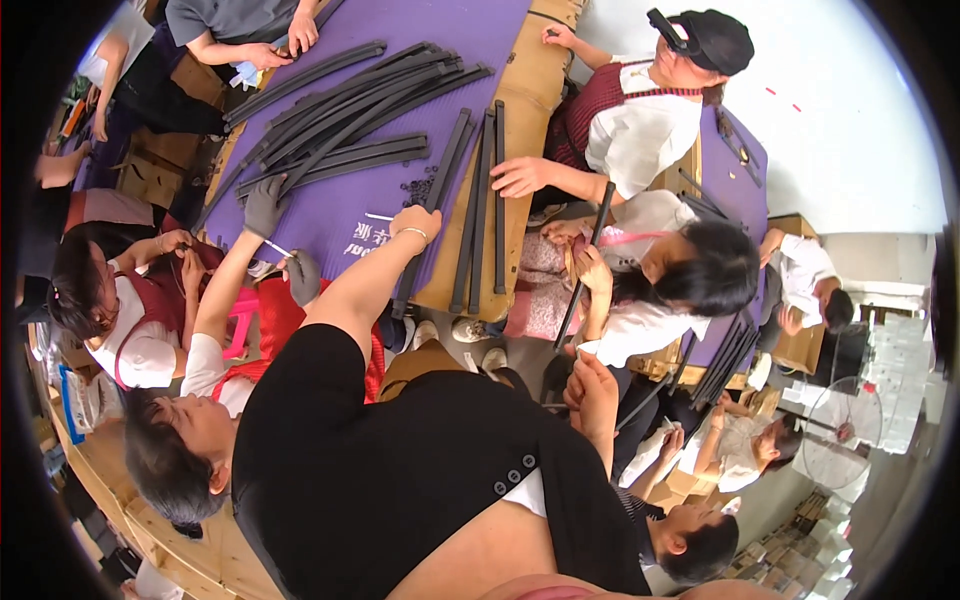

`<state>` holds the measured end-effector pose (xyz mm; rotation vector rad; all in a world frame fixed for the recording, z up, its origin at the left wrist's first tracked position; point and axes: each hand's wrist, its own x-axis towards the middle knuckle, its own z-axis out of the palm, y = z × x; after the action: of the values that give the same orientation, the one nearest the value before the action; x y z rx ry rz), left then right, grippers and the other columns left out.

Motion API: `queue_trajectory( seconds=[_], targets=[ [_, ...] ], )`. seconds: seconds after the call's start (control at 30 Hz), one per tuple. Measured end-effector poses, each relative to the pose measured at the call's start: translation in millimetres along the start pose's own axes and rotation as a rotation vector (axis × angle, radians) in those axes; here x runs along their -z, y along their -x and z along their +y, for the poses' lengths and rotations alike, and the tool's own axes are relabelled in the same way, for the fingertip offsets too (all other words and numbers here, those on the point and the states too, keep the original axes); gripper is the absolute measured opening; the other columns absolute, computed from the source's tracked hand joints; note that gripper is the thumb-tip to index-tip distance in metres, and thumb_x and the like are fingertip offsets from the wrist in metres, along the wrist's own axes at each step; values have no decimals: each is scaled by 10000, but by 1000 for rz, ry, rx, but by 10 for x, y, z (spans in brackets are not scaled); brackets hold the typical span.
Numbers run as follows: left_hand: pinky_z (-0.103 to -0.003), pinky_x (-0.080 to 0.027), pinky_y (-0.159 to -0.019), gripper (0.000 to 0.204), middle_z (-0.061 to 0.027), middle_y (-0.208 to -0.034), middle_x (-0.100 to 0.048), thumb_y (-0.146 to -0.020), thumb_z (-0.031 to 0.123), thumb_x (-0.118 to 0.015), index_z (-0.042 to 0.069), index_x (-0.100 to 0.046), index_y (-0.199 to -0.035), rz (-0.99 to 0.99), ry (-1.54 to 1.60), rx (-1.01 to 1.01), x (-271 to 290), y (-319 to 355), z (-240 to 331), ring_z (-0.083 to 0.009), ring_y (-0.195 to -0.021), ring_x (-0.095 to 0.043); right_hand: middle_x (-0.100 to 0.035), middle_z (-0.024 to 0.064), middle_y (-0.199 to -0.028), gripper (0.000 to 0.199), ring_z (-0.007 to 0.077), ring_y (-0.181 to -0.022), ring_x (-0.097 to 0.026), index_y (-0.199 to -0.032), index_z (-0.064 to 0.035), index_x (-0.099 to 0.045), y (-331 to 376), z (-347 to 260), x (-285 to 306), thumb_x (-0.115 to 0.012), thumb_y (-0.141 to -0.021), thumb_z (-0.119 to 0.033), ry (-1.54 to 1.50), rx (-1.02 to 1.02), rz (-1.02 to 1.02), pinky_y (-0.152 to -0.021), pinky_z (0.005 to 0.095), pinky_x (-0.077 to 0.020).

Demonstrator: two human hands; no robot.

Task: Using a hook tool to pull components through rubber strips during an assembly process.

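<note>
Purple sheeting covered much of the bench, whose tan edge showed along the right. The left hand, a bracelet at its wrist, reached across with bent fingers onto a long dark strip; whether it gripped the strip could not be told. Small black pieces lay loose just beyond that hand, beside the strip. To the right of it, more dark strips lay side by side on the tan part, and a larger heap of strips was spread over the purple further back.

The right hand was raised nearer the body, fingers curled; what it held, if anything, was unclear. Close above it, a co-worker in a white top had a slanting dark bar in hand. On the left, another co-worker's grey glove was near the strips, with a thin white stick just below.
</note>
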<state>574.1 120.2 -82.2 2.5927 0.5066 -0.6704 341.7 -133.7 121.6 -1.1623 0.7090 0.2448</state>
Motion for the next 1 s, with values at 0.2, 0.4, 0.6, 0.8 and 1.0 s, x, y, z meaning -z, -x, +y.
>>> queue_trajectory(
  seconds=[0.2,0.4,0.6,0.8,1.0],
  targets=[
    [-404,-474,-777,415,-176,-966,-608,-811,401,-490,25,-631,-916,244,-297,-345,493,-569,-279,-296,-936,-577,-326,-62,-530,246,17,-407,-249,-1076,23,-526,-10,55,-93,-447,-863,-71,9,-56,56,-370,164,-192],
    [-423,-500,-738,301,-170,-976,-611,-868,191,-376,24,-626,-894,464,-215,-217,1437,-1195,-88,-335,-917,-594,-331,-82,-533,237,9,-415,-257,-1057,-21,-573,-25,81,-96,-464,-861,-98,64,-73,177,-371,171,-193],
    [-411,-484,-781,239,-133,-1103,-515,-857,150,-408,39,-547,-1016,510,-508,-218,1303,-1737,-522,-306,-1013,-523,-415,-70,-585,168,17,-451,-300,-948,-67,-598,37,91,-193,-495,-829,-124,175,-71,256,-387,188,-209],
    [-388,-484,-764,210,-96,-1037,-562,-856,171,-412,73,-552,-979,545,-494,-148,1090,-1745,-505,-262,-936,-575,-404,-64,-563,127,25,-440,-302,-907,-75,-589,195,204,-137,-507,-837,-141,118,-86,280,-387,199,-219],
    [-402,-489,-747,218,-99,-1023,-563,-887,202,-379,96,-502,-1033,619,-408,89,1231,-1521,-978,-269,-923,-586,-408,-59,-551,139,27,-427,-313,-918,-87,-594,252,332,-86,-514,-842,-172,103,-100,228,-376,204,-221]
  ],
)
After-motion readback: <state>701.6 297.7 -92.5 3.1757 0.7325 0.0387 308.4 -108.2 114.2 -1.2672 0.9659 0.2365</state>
